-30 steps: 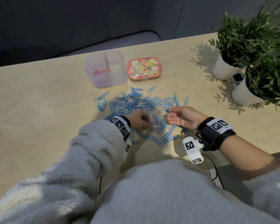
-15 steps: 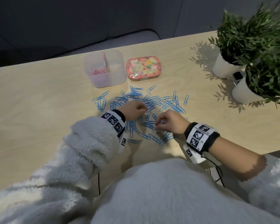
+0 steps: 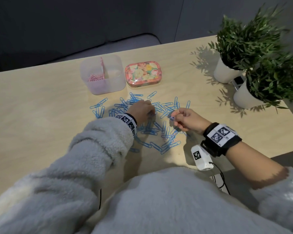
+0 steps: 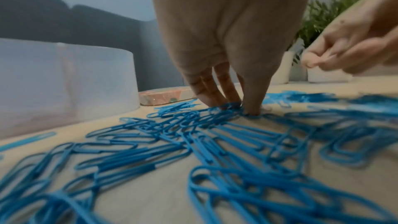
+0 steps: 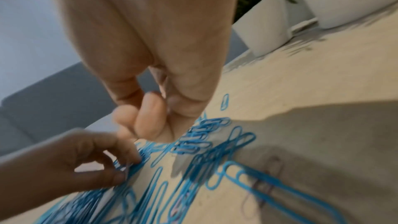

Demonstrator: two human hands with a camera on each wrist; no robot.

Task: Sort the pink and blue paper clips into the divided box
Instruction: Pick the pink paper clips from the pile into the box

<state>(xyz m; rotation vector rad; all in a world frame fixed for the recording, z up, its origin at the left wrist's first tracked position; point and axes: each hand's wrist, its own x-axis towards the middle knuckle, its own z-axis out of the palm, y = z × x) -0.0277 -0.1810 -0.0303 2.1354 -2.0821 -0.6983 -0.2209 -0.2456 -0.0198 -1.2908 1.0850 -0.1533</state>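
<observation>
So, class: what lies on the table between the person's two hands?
Blue paper clips lie scattered on the table between the left hand and the right hand; the head view shows it best.

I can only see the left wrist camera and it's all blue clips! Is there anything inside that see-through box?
Observer: Yes. In the head view, the translucent plastic divided box holds a small heap of pink paper clips in its left compartment.
Operator: What about the other side?
Observer: The right compartment looks bare. The blue paper clips all lie spread on the light wooden table, none in the box.
Operator: Are any pink ones left on the table?
Observer: The right wrist view shows one pinkish clip lying in shadow, partly under blue ones.
</observation>
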